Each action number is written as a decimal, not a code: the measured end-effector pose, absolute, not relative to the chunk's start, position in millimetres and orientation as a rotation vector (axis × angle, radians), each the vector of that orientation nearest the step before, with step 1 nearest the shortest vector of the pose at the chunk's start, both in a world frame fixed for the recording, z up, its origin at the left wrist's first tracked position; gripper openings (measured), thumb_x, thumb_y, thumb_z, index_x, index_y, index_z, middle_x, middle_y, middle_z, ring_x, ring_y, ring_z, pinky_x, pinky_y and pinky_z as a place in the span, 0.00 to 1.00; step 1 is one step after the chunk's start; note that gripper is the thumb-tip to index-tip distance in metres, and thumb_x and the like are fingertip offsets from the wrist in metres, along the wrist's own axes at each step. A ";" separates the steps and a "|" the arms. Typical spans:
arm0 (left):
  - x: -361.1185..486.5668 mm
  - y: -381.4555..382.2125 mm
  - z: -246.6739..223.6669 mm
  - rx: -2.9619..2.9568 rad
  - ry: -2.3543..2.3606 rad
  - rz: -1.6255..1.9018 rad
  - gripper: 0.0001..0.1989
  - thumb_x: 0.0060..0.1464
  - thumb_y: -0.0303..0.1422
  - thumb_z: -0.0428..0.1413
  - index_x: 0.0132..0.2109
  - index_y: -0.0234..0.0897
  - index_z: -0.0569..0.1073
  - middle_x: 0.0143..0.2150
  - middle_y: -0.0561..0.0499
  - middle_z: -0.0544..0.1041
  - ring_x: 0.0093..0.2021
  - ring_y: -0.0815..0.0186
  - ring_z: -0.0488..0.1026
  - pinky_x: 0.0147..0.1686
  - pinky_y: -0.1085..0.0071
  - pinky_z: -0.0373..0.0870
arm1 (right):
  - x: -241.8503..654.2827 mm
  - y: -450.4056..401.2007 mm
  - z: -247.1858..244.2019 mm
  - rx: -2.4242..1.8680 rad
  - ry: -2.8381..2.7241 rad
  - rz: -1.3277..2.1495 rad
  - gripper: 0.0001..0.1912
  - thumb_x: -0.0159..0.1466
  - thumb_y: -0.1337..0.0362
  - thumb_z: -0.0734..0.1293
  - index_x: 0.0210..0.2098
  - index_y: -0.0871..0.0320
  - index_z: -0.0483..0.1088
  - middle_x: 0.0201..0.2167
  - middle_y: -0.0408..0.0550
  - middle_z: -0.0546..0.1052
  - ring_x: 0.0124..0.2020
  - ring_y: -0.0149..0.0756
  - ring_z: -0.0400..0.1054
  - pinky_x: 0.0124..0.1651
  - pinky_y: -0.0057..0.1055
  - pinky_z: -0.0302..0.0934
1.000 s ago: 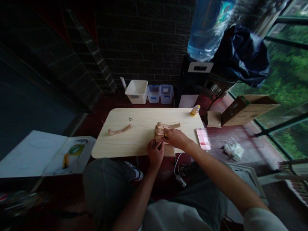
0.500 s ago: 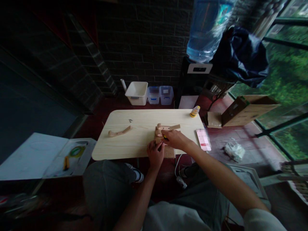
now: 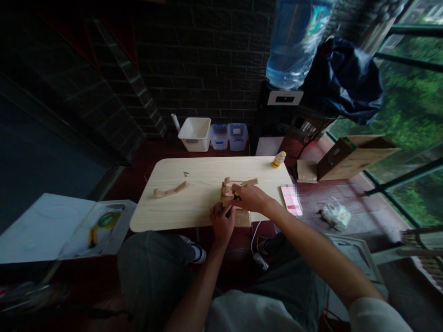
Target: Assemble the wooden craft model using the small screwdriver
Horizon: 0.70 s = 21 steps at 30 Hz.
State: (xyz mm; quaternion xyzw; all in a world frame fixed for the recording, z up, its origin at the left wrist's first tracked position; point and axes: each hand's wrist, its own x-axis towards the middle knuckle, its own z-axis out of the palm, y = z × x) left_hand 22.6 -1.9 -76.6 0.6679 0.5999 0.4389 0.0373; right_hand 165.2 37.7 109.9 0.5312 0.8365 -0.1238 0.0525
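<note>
My right hand [image 3: 249,197] is closed around a small yellow-and-black tool [image 3: 236,195], most of it hidden by the fingers. Beneath it is a wooden assembly [image 3: 227,190] with rounded ends, near the front of the pale table [image 3: 200,216]. My left hand [image 3: 222,220] presses its bent fingers against the near side of the wooden assembly, just left of the right hand. A dark bit shows between these fingers, too small to name. One loose curved wooden piece [image 3: 170,190] with dark holes lies to the left. Small metal bits [image 3: 186,174] rest behind it.
A yellow-based clear bottle [image 3: 278,159] stands at the table's back right corner, and a phone [image 3: 291,200] lies at its right edge. An open white case [image 3: 104,226] sits at the left. Plastic bins [image 3: 195,134], a water dispenser [image 3: 277,120] and a cardboard box [image 3: 353,157] stand beyond.
The view has shifted slightly. My right hand has turned a little at the wrist, and more black now shows on the tool. My left hand keeps its place by the wooden assembly.
</note>
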 end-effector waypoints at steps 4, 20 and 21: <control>24.1 -1.5 -77.1 2.028 1.843 1.367 0.10 0.61 0.39 0.59 0.41 0.41 0.83 0.47 0.39 0.78 0.53 0.53 0.71 0.55 0.55 0.68 | 166.9 40.1 122.5 1.407 2.711 -0.321 0.17 0.72 0.58 0.61 0.56 0.59 0.66 0.48 0.59 0.80 0.50 0.46 0.76 0.48 0.34 0.65; 22.9 -1.6 -82.6 1.996 1.839 1.322 0.10 0.61 0.38 0.58 0.42 0.41 0.83 0.51 0.39 0.78 0.56 0.53 0.72 0.57 0.54 0.68 | 153.1 42.0 116.9 1.344 2.625 -0.196 0.18 0.72 0.60 0.60 0.55 0.67 0.67 0.49 0.66 0.79 0.50 0.51 0.76 0.47 0.38 0.69; 23.1 -1.0 -83.7 1.990 1.835 1.336 0.10 0.61 0.38 0.58 0.42 0.41 0.83 0.52 0.39 0.78 0.56 0.53 0.72 0.58 0.54 0.68 | 153.5 41.8 116.2 1.359 2.611 -0.199 0.18 0.72 0.60 0.59 0.55 0.67 0.67 0.48 0.66 0.79 0.50 0.51 0.76 0.47 0.38 0.69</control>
